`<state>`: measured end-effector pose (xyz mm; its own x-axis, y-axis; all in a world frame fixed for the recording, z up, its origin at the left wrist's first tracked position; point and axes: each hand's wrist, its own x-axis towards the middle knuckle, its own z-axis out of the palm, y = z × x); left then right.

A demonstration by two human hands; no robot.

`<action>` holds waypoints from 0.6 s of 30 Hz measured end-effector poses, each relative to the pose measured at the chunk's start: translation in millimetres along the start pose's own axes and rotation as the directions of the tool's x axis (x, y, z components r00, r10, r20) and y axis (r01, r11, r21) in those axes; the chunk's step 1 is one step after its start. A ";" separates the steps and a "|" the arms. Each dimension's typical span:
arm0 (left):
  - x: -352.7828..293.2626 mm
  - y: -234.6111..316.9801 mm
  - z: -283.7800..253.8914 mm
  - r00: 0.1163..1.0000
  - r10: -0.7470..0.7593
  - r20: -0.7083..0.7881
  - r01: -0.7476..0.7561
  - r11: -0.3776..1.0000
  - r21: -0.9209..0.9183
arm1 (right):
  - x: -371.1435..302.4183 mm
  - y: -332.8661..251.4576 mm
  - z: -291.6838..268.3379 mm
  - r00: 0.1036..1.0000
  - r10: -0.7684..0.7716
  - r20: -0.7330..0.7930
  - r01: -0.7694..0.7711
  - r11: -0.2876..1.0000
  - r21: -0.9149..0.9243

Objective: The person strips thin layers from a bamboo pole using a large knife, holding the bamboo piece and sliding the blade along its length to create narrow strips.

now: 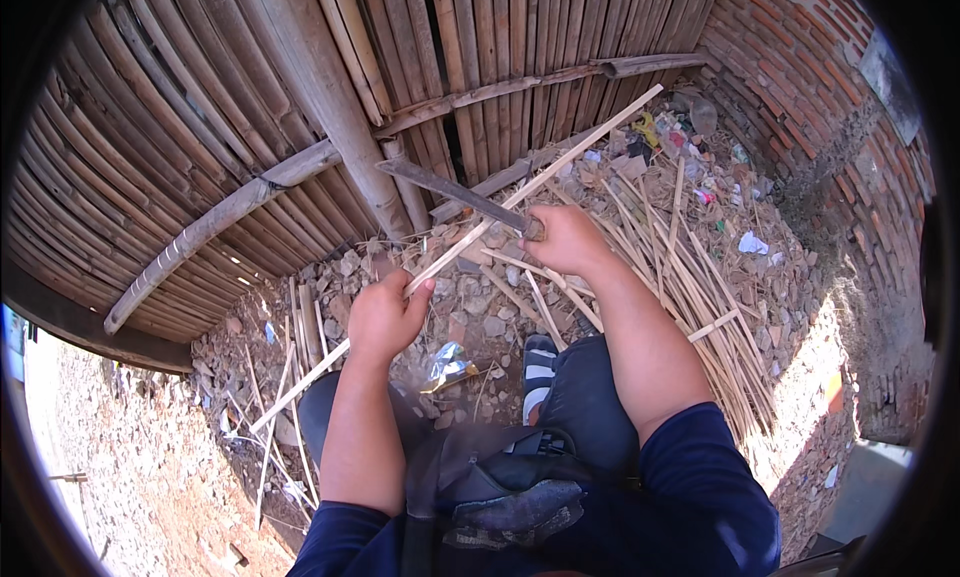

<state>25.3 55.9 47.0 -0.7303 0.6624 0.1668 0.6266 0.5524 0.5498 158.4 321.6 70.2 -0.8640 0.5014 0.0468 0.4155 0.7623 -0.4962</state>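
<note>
A long pale bamboo strip (570,157) runs slantwise from beside my left knee up toward the far right. My left hand (385,315) is closed around its lower half, thumb along the top. In my right hand (567,241) is the handle of a machete (455,191), gripped in a closed fist. The dark blade points to the far left and crosses the strip a little beyond my left hand. Whether the edge touches the strip or only passes over it, I cannot tell.
A heap of split bamboo strips (700,347) lies at my right, with more sticks (265,467) at my left. Rubble and litter cover the ground. A bamboo wall (480,47) with a thick post (330,97) stands ahead; a brick wall (790,57) rises at right.
</note>
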 end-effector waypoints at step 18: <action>0.5 -1.7 5.0 1.000 0.011 0.005 -0.011 1.000 0.018 | 4.2 2.9 -1.3 0.995 0.051 0.086 -0.047 0.998 -0.048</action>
<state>25.2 57.8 42.0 -0.7219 0.6710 0.1690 0.6396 0.5540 0.5329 156.4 326.5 70.1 -0.8627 0.5028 -0.0536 0.4692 0.7565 -0.4555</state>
